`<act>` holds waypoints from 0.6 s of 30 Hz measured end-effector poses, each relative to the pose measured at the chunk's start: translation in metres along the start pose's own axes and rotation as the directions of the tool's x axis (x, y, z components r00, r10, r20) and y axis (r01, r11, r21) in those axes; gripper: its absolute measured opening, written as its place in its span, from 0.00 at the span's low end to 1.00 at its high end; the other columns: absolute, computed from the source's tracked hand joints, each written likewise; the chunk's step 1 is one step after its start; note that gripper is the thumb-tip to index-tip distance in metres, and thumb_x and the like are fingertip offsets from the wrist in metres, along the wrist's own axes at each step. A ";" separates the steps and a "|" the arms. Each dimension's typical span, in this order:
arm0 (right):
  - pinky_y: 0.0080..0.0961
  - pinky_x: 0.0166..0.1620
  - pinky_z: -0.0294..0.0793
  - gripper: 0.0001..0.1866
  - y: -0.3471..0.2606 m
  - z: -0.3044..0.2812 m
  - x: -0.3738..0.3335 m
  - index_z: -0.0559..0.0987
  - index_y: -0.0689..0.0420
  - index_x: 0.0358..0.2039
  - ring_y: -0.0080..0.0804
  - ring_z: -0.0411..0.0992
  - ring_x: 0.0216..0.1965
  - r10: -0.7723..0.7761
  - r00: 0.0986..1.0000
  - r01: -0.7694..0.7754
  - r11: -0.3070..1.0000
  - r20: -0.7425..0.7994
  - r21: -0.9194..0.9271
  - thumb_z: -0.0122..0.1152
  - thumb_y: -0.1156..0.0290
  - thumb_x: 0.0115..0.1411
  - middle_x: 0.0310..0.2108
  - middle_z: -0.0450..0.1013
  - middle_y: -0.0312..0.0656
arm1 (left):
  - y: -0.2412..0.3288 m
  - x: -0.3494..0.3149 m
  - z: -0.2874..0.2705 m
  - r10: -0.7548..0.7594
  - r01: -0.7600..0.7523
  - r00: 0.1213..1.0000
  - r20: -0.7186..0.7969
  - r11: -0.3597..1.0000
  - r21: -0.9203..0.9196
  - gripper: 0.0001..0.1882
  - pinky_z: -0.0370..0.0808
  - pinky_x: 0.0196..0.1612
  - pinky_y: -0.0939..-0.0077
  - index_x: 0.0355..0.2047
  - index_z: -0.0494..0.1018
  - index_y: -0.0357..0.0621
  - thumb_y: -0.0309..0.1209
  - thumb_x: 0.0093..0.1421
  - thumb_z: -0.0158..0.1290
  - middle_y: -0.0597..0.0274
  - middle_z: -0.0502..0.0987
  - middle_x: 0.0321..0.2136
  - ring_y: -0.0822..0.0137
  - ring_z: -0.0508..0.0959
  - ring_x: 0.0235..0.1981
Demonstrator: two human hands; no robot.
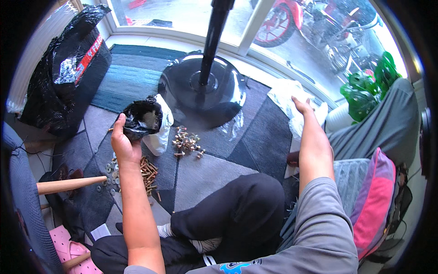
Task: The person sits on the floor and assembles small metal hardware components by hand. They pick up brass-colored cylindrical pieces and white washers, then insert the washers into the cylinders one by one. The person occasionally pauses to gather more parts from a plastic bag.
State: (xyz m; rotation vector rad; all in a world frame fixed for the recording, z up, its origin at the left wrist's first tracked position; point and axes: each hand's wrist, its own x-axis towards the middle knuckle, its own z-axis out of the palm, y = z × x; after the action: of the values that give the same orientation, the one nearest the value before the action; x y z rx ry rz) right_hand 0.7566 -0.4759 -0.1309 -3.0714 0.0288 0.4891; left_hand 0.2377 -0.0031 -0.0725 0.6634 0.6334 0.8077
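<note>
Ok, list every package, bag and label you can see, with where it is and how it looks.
Black plastic bag: crumpled, open-topped, gripped in the left hand.
White plastic bag: small, beside the black one.
Large bundle: upper left, wrapped in black film, red-and-white label strip.
Clear plastic bag: crinkled, under the right hand.

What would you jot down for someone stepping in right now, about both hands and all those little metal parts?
Left hand: raised, gripping a crumpled black plastic bag.
Right hand: stretched out, resting on a white plastic bag.
On the carpet: bolts and washers under the left hand, a second pile of fasteners by the black round stand base.
Done: parts lie in separate piles.
Left: cannot tell.
</note>
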 end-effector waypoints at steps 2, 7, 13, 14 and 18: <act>0.54 0.78 0.43 0.49 0.009 0.031 0.011 0.59 0.46 0.77 0.52 0.40 0.80 0.110 0.994 -0.111 0.977 0.019 0.180 0.58 0.31 0.64 0.79 0.47 0.54 | 0.006 0.001 0.003 0.039 -0.039 0.999 -0.005 0.999 -0.016 0.17 0.82 0.52 0.63 0.51 0.79 0.39 0.38 0.70 0.57 0.58 0.84 0.47 0.61 0.85 0.46; 0.43 0.64 0.72 0.28 -0.031 0.053 -0.017 0.83 0.60 0.53 0.55 0.74 0.61 -0.119 0.915 0.135 0.991 -0.385 0.015 0.62 0.52 0.60 0.55 0.79 0.59 | 0.015 0.004 0.008 0.061 -0.061 0.998 0.018 0.998 -0.010 0.20 0.82 0.54 0.58 0.55 0.77 0.40 0.41 0.71 0.56 0.56 0.84 0.51 0.58 0.84 0.50; 0.29 0.47 0.77 0.19 -0.088 -0.036 -0.098 0.83 0.60 0.48 0.34 0.78 0.40 -0.502 0.842 0.511 0.630 -0.196 0.584 0.56 0.75 0.56 0.42 0.81 0.43 | 0.023 0.002 0.003 0.103 -0.103 0.995 -0.009 0.995 0.020 0.20 0.83 0.52 0.60 0.54 0.78 0.39 0.40 0.70 0.58 0.56 0.84 0.49 0.58 0.85 0.49; 0.25 0.40 0.77 0.18 -0.091 -0.052 -0.113 0.84 0.62 0.46 0.26 0.75 0.33 -0.596 0.803 0.487 0.652 -0.004 0.581 0.55 0.74 0.56 0.35 0.80 0.39 | 0.025 0.001 0.002 0.101 -0.101 0.995 -0.027 0.995 0.002 0.20 0.82 0.53 0.60 0.54 0.78 0.39 0.40 0.69 0.58 0.56 0.85 0.49 0.58 0.85 0.49; 0.30 0.51 0.77 0.34 -0.118 -0.069 -0.140 0.76 0.55 0.66 0.34 0.79 0.44 -0.546 0.824 0.488 0.818 0.147 0.304 0.66 0.63 0.57 0.46 0.82 0.46 | 0.036 -0.006 -0.002 0.125 -0.126 0.992 -0.013 0.992 -0.021 0.20 0.81 0.55 0.58 0.54 0.78 0.38 0.39 0.69 0.58 0.54 0.84 0.50 0.58 0.84 0.50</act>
State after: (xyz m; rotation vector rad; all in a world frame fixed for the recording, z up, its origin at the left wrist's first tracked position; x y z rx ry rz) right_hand 0.6478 -0.3586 -0.0187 -2.5845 -0.6839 0.7233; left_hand 0.2177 0.0112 -0.0457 0.6846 0.5970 0.9345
